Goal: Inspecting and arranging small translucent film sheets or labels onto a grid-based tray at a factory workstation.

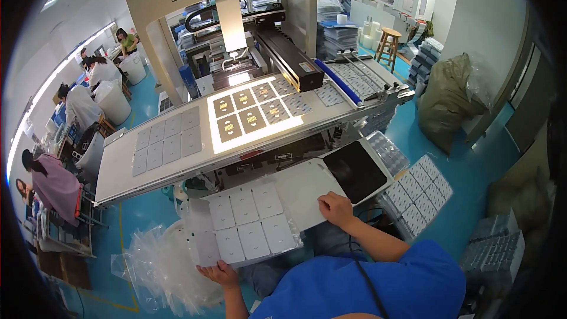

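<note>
In front of me a stack of white panelled sheets lies at the near left of a white board. Its left part looks bent up, and clear film shows around its edges. My left hand is closed on the near left edge of the sheets, thumb above and fingers partly hidden. Farther right, my right hand rests curled on the white board, close to a black flat panel. Its palm faces down, so whatever may be inside is hidden.
Beyond is a machine bed with a lit square of dark cards and a grey panelled sheet. Clear plastic film fills the floor at left. Patterned sheets lie right; a sack stands behind. People work far left.
</note>
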{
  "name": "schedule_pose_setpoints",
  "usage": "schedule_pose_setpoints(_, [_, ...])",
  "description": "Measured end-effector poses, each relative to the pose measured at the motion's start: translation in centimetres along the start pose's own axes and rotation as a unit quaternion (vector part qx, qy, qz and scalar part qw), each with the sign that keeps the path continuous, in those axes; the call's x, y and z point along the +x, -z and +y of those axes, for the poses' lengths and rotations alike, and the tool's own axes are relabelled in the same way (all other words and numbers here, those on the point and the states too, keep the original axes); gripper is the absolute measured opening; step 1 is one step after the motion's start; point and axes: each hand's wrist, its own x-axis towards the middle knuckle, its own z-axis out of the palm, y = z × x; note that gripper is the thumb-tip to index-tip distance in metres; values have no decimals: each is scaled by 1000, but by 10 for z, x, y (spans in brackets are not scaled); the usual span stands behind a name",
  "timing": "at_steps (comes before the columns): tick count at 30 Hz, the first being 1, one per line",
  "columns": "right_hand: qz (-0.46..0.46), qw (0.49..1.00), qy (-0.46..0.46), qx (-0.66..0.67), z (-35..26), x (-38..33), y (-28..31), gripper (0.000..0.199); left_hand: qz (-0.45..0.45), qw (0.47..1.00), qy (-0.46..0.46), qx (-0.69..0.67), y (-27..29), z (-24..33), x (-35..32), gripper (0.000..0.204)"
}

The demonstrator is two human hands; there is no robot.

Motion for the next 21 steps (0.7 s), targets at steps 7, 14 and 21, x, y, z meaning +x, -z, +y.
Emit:
schedule_pose_setpoints(7, [-11,1000,-4,-7,3,-3,-1,5,1,1000,-5,-1,3,5,2,47])
schedule_pose_setpoints(14, [-2,1000,-5,-5,2,-1,-2,4,-20,1000,10,10,4,6,2,49])
schedule_pose_setpoints(21, [-5,1000,-7,-5,1,-3,-1,5,21,1000,6,-12,4,11,6,46])
